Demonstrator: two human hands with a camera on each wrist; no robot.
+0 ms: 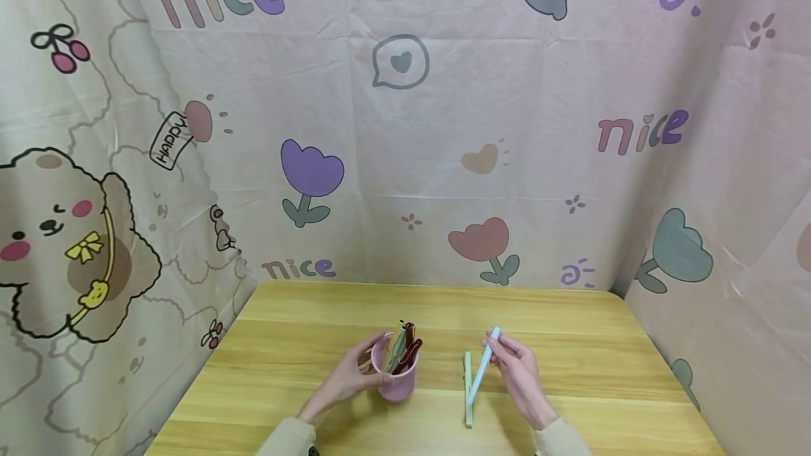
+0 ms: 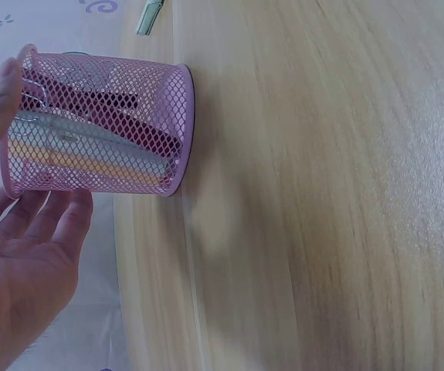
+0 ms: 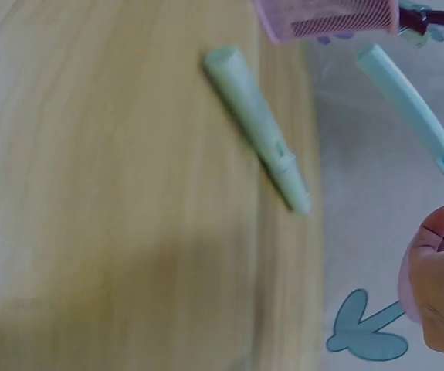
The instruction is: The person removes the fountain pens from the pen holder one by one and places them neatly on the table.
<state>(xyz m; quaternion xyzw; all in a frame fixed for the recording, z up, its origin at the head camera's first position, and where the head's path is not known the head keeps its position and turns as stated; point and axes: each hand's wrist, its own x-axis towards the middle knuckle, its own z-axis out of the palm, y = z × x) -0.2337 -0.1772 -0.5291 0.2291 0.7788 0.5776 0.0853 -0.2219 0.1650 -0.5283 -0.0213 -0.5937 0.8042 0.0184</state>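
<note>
My left hand point(image 1: 342, 376) holds a pink mesh pen cup point(image 1: 398, 390) from its left side, thumb at the front and fingers round the back. In the left wrist view the cup point(image 2: 102, 127) lies between thumb and fingertips. Dark red pens point(image 1: 410, 349) and a pale green pen point(image 1: 396, 349) lean inside it. My right hand point(image 1: 518, 375) pinches a light blue pen point(image 1: 483, 366) near its upper end, the pen slanting down to the left. Beneath its lower end, in the head view, a pale green pen point(image 1: 468, 416) lies on the table.
The wooden table point(image 1: 329, 308) has a light yellow grain. A patterned cloth point(image 1: 405, 160) with flowers and lettering hangs behind it and at both sides. The green pen point(image 3: 249, 108) lies to the right of the cup, between the two hands.
</note>
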